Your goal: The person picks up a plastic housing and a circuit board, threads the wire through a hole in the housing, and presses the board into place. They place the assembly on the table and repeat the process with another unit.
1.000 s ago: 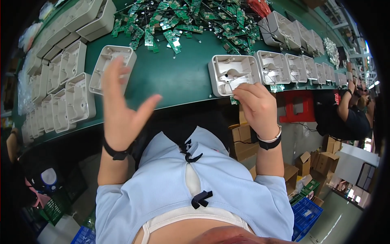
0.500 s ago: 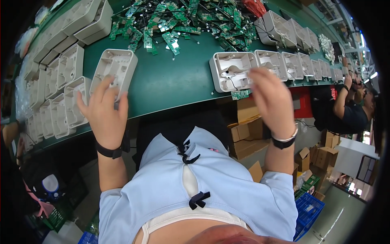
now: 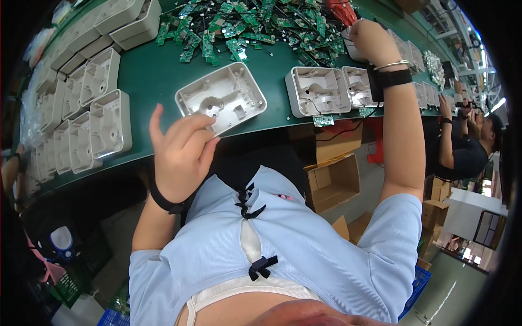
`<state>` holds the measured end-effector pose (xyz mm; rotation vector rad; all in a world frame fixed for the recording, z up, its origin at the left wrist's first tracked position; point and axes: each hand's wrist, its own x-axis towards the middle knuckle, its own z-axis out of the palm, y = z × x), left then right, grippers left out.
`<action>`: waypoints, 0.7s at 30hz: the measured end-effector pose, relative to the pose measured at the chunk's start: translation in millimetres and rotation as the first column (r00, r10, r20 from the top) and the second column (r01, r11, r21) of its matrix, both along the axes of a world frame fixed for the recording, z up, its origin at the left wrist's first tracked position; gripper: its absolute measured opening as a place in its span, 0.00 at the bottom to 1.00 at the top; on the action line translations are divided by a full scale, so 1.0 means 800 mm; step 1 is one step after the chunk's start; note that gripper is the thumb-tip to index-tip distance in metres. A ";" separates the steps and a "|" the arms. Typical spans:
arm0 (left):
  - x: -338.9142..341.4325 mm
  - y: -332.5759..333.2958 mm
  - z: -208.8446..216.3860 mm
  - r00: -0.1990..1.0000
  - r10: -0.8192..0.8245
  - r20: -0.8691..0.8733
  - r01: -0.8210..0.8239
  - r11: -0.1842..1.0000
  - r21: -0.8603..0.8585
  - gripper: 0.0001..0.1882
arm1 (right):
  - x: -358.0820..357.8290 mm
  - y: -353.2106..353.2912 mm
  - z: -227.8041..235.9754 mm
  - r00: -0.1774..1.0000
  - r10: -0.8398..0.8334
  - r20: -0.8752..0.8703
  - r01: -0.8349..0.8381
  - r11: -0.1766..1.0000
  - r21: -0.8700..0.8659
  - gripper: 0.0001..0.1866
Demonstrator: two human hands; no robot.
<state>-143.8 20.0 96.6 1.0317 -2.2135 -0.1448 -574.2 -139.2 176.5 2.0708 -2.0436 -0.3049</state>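
Note:
A white plastic housing (image 3: 246,99), its hollow side up, lies turned on the bench in front of me. My left hand (image 3: 184,155) has its fingers and thumb closed at the housing's near left edge, the index finger reaching inside. The little finger sticks out. Farther off to the right, my right hand (image 3: 375,44) is over the back row of white housings (image 3: 353,46). Its fingers are curled, and what they hold, if anything, is hidden. Below that hand stands a front-row housing (image 3: 318,92) with a green circuit board (image 3: 323,120) hanging from it on a wire.
A heap of green circuit boards (image 3: 239,27) covers the far middle of the green bench (image 3: 152,81). More white housings (image 3: 109,122) stand in rows and stacks at the left. Cardboard boxes (image 3: 334,182) are below the bench. A co-worker (image 3: 467,141) sits at the far right.
The housing before me has shifted right and turned, with my left hand moving along beside it. My right hand has gone from the front-row housing to the back row, farther away.

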 end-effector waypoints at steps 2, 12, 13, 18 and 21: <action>0.003 -0.006 -0.004 1.000 -0.023 -0.010 0.023 1.000 0.004 0.09 | -0.016 -0.003 0.010 0.988 -0.016 0.154 0.014 1.000 0.019 0.10; 0.005 -0.006 -0.020 1.000 -0.026 0.003 0.026 0.999 0.042 0.11 | -0.002 -0.035 0.050 -0.434 0.041 0.900 -0.058 0.996 -0.074 0.03; 0.006 -0.005 -0.021 1.000 -0.026 0.003 0.026 0.999 0.040 0.11 | -0.004 -0.041 0.049 -0.434 0.043 0.900 -0.058 0.995 -0.076 0.03; 0.008 -0.003 -0.019 0.995 0.044 -0.092 -0.038 0.997 0.066 0.28 | -0.009 -0.068 0.053 -0.910 -0.095 0.403 0.001 0.973 0.230 0.02; 0.012 -0.007 -0.018 0.984 0.110 -0.142 -0.092 0.987 0.128 0.42 | -0.001 -0.054 0.075 -0.938 -0.305 0.165 -0.229 0.903 0.363 0.03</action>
